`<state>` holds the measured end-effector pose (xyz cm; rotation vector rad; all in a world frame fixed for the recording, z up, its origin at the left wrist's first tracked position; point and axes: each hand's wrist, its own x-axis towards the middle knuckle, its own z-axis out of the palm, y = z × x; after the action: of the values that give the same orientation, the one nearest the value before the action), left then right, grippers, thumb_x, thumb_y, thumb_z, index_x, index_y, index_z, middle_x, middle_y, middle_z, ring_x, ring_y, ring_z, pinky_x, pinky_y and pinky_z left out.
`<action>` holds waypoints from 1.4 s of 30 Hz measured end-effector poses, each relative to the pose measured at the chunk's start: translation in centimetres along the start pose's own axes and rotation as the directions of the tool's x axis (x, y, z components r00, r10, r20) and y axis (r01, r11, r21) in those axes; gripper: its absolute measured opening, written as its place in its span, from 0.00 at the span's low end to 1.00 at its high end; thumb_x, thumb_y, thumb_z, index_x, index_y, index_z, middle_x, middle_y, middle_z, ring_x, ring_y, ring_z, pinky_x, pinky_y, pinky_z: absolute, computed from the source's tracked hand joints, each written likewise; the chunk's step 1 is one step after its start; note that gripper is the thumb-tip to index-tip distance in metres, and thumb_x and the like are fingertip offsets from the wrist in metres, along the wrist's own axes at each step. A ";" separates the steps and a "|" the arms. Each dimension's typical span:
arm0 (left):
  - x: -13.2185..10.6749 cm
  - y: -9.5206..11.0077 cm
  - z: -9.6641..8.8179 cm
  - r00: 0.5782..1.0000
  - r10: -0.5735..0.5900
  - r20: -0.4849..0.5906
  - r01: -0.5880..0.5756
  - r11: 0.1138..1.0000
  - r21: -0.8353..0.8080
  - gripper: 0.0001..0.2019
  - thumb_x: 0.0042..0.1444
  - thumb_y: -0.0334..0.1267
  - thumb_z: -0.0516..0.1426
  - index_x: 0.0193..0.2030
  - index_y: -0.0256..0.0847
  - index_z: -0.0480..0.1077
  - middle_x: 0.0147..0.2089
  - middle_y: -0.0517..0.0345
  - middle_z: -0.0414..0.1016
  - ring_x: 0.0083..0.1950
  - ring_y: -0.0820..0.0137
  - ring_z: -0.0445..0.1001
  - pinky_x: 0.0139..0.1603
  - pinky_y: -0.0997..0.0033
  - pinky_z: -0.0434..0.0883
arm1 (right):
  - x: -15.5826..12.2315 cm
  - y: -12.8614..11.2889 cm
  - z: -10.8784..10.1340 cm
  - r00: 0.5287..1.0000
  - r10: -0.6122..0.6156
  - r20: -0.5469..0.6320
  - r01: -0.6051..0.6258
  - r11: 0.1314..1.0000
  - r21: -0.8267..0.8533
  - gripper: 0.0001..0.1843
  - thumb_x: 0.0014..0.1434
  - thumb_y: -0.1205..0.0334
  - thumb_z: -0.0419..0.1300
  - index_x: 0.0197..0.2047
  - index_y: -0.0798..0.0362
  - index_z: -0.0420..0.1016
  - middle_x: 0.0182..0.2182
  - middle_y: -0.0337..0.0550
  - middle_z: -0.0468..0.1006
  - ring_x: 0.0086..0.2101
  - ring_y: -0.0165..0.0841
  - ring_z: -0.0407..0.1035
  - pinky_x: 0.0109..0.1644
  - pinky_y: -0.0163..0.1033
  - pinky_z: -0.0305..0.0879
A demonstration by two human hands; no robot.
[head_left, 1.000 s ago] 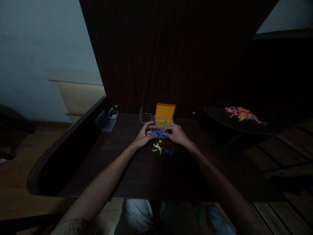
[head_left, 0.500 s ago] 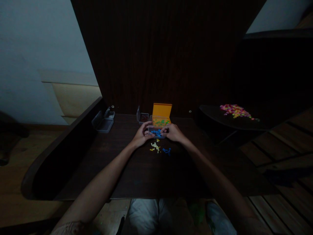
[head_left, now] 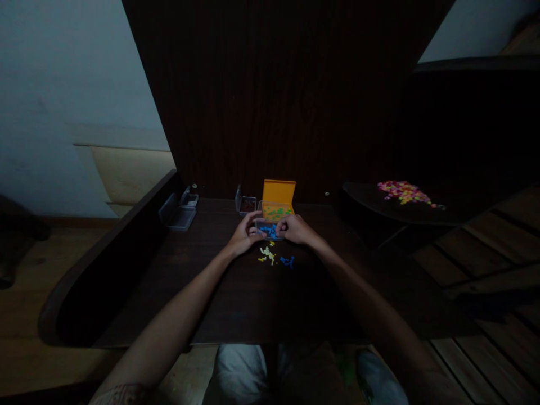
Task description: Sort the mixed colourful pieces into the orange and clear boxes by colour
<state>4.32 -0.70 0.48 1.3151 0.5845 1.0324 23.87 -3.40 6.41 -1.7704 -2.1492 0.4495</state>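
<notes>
Two hands at a clear box of blue pieces, mid-frame, hemmed in by other containers and loose bits.
The left hand is closed around the box's left end; the right hand has its fingers drawn together at the right end, and whether they pinch a piece cannot be told. Just above stands an open orange case with green pieces, and left of it a small open box with dark contents; a dark panel rises behind. Just below lie pale yellow pieces and darker blue pieces. Left of centre, two open clear boxes sit by a raised side board; at right, a multicoloured heap covers part of a ledge.
</notes>
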 end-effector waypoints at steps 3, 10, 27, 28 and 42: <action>-0.1 0.1 0.0 1.000 0.003 0.004 -0.003 1.000 0.009 0.35 0.41 0.30 0.68 0.58 0.42 0.63 0.55 0.50 0.69 0.35 0.78 0.73 0.42 0.72 0.73 | 0.3 -0.2 -0.4 0.996 0.071 0.055 -0.071 0.997 0.007 0.07 0.45 0.74 0.65 0.28 0.53 0.82 0.26 0.37 0.78 0.29 0.29 0.70 0.30 0.30 0.60; -0.1 0.1 0.0 1.000 -0.004 0.000 0.004 1.000 0.024 0.35 0.41 0.30 0.68 0.58 0.43 0.64 0.55 0.50 0.70 0.34 0.78 0.72 0.41 0.73 0.73 | 1.0 -0.7 -0.7 0.982 0.152 0.108 -0.156 0.987 0.031 0.07 0.43 0.75 0.66 0.25 0.55 0.81 0.22 0.38 0.78 0.25 0.29 0.70 0.25 0.29 0.58; 0.1 -0.3 -0.2 1.000 0.003 -0.003 -0.003 1.000 0.011 0.36 0.42 0.30 0.68 0.59 0.43 0.63 0.56 0.49 0.69 0.36 0.77 0.74 0.44 0.69 0.73 | 0.7 0.2 -0.9 0.998 0.063 -0.004 -0.063 0.995 0.080 0.05 0.48 0.70 0.65 0.31 0.55 0.79 0.23 0.34 0.74 0.24 0.25 0.65 0.27 0.29 0.57; 0.1 -0.4 -0.2 1.000 0.002 -0.006 -0.002 1.000 0.007 0.36 0.42 0.30 0.68 0.59 0.43 0.62 0.56 0.50 0.69 0.36 0.77 0.74 0.44 0.69 0.73 | 0.4 0.5 -1.3 1.000 -0.003 -0.025 0.005 0.997 0.083 0.04 0.51 0.70 0.63 0.32 0.55 0.79 0.23 0.34 0.74 0.25 0.25 0.65 0.28 0.29 0.57; 0.4 -0.9 -0.5 1.000 0.011 -0.016 -0.011 1.000 -0.014 0.36 0.42 0.32 0.69 0.59 0.44 0.62 0.56 0.51 0.69 0.36 0.76 0.76 0.44 0.69 0.75 | -9.4 3.3 2.0 0.945 -0.305 0.120 0.307 0.952 -0.001 0.28 0.60 0.58 0.63 0.63 0.52 0.67 0.62 0.51 0.66 0.61 0.42 0.61 0.64 0.50 0.60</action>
<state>4.32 -0.07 -0.40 1.2999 0.5817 1.0549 27.62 -12.13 2.74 -1.4127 -2.4646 0.4636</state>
